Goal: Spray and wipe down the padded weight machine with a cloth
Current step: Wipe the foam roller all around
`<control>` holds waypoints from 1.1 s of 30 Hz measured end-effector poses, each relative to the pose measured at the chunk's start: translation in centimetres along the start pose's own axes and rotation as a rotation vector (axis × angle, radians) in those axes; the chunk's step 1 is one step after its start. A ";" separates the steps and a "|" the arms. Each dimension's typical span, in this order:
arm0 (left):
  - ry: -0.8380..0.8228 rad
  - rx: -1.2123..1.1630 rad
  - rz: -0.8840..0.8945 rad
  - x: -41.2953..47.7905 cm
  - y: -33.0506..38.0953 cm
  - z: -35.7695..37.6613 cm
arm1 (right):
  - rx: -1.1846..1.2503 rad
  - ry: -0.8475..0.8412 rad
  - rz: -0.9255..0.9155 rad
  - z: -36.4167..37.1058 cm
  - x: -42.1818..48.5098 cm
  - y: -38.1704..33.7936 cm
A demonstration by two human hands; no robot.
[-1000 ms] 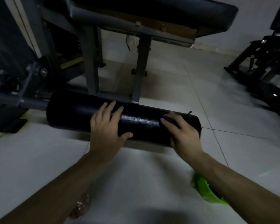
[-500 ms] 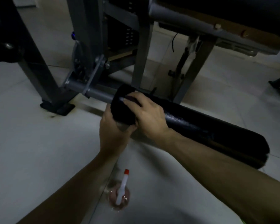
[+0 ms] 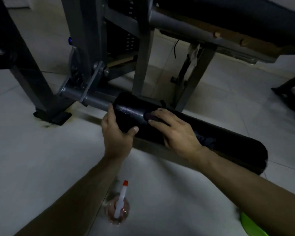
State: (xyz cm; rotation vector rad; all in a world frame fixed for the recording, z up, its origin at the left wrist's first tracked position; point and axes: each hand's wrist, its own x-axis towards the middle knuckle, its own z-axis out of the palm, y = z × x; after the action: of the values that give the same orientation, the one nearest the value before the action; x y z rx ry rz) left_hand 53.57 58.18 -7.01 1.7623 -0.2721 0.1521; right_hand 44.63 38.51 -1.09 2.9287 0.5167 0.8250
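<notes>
1. The person crouches at the machine's low roller pad (image 3: 228,142), which sticks out sideways from the grey frame (image 3: 141,48) just above the floor (image 3: 41,159).
2. The left hand (image 3: 117,133) grips the roller's inner end by the steel axle, thumb on the near side and fingers curled over the end, steadying it.
3. The right hand (image 3: 174,132) lies fairly flat on top of the roller and presses a dark cloth (image 3: 148,116) against it; the cloth peeps out past the fingertips.
4. The spray bottle (image 3: 120,203) stands on the floor near the person, below the left forearm and untouched, so I judge the spraying of this pad done and the wiping under way.
5. The roller's top has a wet-looking sheen near the inner end. Its far outer end looks duller and probably awaits the cloth.
6. The long bench pad (image 3: 245,19) above may need doing too; I cannot tell.
7. Pale marks on the weight stack (image 3: 129,40) are too blurred to read, and the bottle shows no legible label.
</notes>
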 end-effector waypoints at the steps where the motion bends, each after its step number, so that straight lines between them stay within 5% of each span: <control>1: 0.019 0.025 -0.005 -0.4 0.3 0.2 | -0.015 0.008 0.004 -0.5 -1.4 0.7; 8: 0.128 0.255 -0.010 -2.4 2.7 2.1 | -0.077 0.023 0.127 -5.1 -14.2 5.8; 14: -0.174 0.578 0.501 -7.6 6.6 8.5 | -0.177 -0.023 0.315 -9.4 -23.1 8.5; 19: -0.251 0.712 0.657 -9.0 7.3 11.5 | -0.186 0.043 0.489 -11.4 -28.1 9.6; 25: -0.244 0.769 0.744 -7.2 7.4 11.4 | -0.144 0.098 0.532 -10.0 -23.8 8.9; 29: -0.286 0.764 0.740 -6.0 7.4 10.8 | -0.102 0.122 0.397 -7.9 -17.5 6.8; 33: -0.161 0.715 0.613 -4.8 6.1 7.6 | -0.088 0.108 0.236 -4.9 -10.9 4.2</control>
State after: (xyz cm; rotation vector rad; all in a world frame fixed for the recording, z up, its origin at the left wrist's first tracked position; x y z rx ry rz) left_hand 46.95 50.05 -4.09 2.3467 -0.9672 0.6083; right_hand 34.62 30.73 -1.71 2.9120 0.1362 1.0070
